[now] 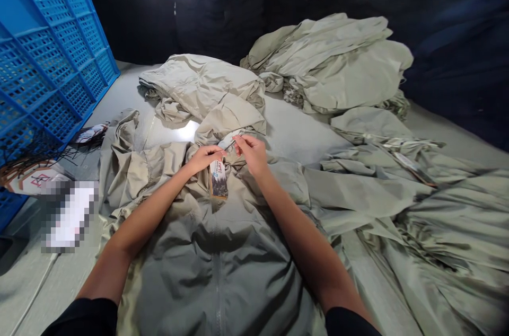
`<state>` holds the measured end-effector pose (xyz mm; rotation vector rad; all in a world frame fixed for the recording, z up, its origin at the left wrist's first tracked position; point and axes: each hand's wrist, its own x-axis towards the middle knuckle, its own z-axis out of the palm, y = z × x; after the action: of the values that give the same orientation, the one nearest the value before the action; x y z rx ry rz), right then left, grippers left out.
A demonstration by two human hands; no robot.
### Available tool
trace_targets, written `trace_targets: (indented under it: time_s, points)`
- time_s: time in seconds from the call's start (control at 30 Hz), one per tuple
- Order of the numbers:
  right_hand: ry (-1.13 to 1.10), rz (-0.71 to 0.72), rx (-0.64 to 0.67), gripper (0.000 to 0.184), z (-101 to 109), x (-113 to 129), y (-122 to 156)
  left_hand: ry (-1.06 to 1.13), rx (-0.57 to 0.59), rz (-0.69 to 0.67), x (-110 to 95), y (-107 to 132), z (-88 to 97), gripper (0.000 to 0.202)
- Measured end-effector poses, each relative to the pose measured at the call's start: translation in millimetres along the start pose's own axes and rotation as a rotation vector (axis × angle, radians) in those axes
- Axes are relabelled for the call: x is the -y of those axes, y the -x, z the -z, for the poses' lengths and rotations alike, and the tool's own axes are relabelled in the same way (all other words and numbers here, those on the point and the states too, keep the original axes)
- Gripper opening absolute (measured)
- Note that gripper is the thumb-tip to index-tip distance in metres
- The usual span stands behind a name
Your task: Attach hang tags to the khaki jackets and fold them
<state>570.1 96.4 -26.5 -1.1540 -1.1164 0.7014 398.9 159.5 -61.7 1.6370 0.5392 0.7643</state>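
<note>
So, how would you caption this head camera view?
Left hand and right hand hold the string of a hang tag on a zip-front khaki jacket, beside a blue plastic crate.

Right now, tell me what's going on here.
A person's left hand and right hand pinch a thin cord at the collar of a pale green zip jacket, with a printed hang tag lying just below. More pale green garments lie heaped on the grey work surface, near a blue plastic crate.
</note>
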Motion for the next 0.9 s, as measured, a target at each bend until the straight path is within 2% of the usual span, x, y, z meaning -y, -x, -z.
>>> trace_targets:
  time_s: [0.13,0.23,0.37,0.43,0.53,0.6,0.7,0.9]
  points:
    - [0.003,-0.031,0.002,0.043,-5.3,-6.8,7.7,-0.04,0.046,0.005,-0.9,6.5,4.7,0.039]
    - [-0.004,-0.068,0.0,0.044,-10.4,-12.7,16.7,-0.043,0.035,0.05,-12.2,14.7,9.9,0.039]
    - [0.079,-0.083,0.064,0.046,-19.8,-10.7,25.1,-0.23,0.218,0.076,-45.8,19.7,23.8,0.034]
    - [0.119,-0.055,0.08,0.046,-25.3,-1.6,27.3,-0.349,0.268,0.022,-64.2,22.6,30.2,0.033]
    - [0.151,0.026,0.077,0.042,-33.9,18.1,33.9,-0.443,0.189,-0.124,-80.4,33.5,33.2,0.033]
    - [0.163,0.08,0.076,0.041,-39.8,29.3,42.7,-0.472,0.124,-0.204,-80.6,45.5,32.1,0.034]
    - [0.143,0.116,0.079,0.039,-48.9,36.7,61.0,-0.416,0.044,-0.249,-68.7,68.7,30.2,0.039]
    - [0.127,0.05,0.211,0.04,-61.5,32.3,86.6,-0.267,-0.075,-0.304,-40.4,108.9,30.3,0.041]
